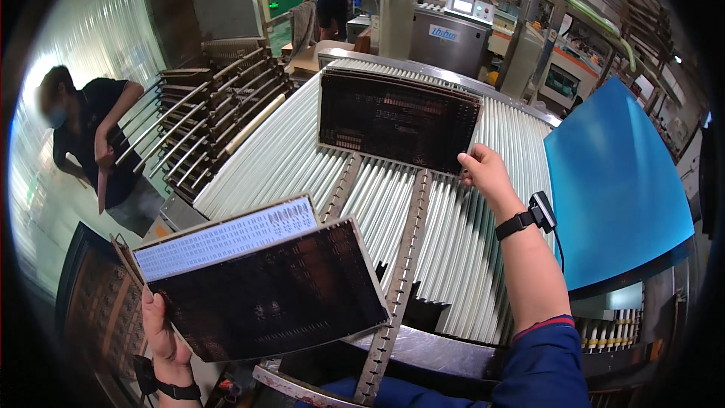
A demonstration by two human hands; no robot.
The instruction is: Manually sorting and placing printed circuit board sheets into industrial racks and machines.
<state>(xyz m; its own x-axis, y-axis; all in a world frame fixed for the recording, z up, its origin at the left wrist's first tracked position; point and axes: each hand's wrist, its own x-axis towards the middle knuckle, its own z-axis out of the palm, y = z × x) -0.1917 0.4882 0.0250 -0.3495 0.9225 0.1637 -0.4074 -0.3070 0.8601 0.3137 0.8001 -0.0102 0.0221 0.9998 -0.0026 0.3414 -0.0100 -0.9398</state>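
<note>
My left hand [165,338] is closed on the lower left edge of a dark circuit board panel [272,298], held tilted in front of me. Behind it, a pale panel [219,245] with rows of small dark marks sticks out along the top; whether my fingers also grip that one is hidden. My right hand [487,174] pinches the lower right corner of another dark circuit board panel [400,117]. This panel is over the far part of a roller conveyor [260,159], with edges of more panels showing along its top. I wear a wristband with a small device on each wrist.
Slotted metal bars [411,249] run across the conveyor toward me. A large blue sheet [619,189] stands on the right. At the left are a rack of metal rods [200,125] and a person [106,143]. Behind the conveyor is a machine with a screen [453,34]; another person [332,4] bends farther back.
</note>
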